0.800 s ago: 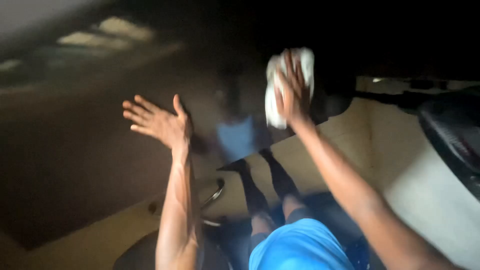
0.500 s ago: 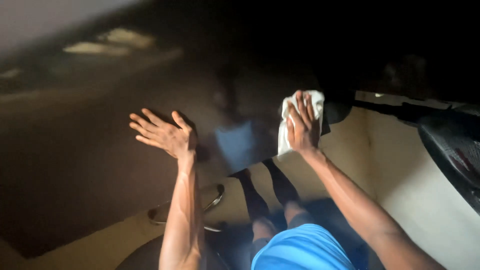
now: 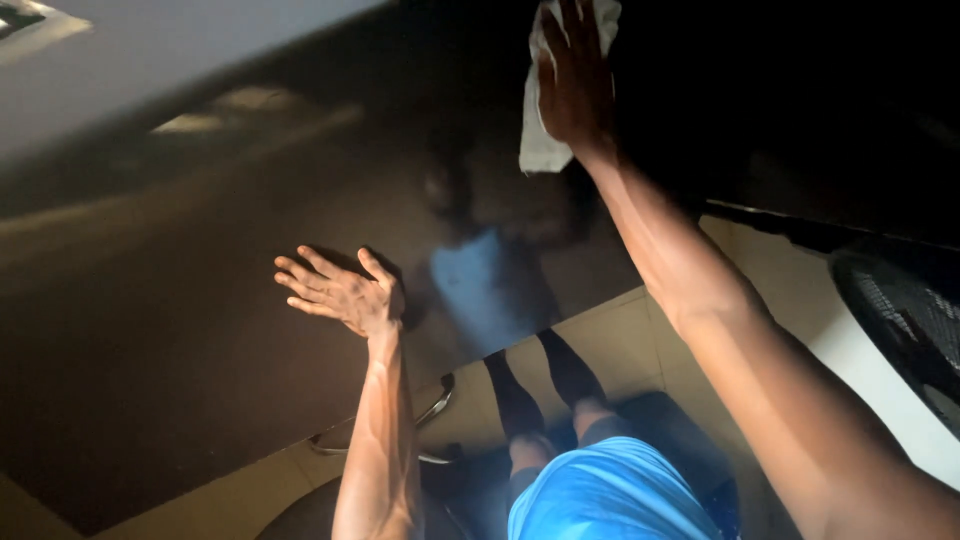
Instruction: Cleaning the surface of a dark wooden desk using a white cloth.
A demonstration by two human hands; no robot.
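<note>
1. A glossy dark brown tabletop [image 3: 200, 330] fills the left and centre of the view and mirrors pale ceiling lights and the person's blue shirt.
2. The left hand [image 3: 345, 293] lies flat on that surface near its front edge, fingers spread open and pointing left, gripping nothing.
3. Below the table edge, a curved chrome chair frame [image 3: 430, 410] shows against the cream tiled floor [image 3: 620, 340].
4. The right hand [image 3: 572, 75] reaches far across the table at the top of the frame, palm down and fingers extended, pressing a crumpled white cloth [image 3: 540, 145] against the dark surface.
5. The cloth sits under and to the left of those fingers, its long axis running away from the person; the right hand is on it, the left well apart.
6. Against the picture half a second earlier, the right hand and cloth have moved farther up the table, while the left hand has hardly shifted.
7. At the right edge stands what may be a black mesh fan guard [image 3: 900, 330], though it is dim.
</note>
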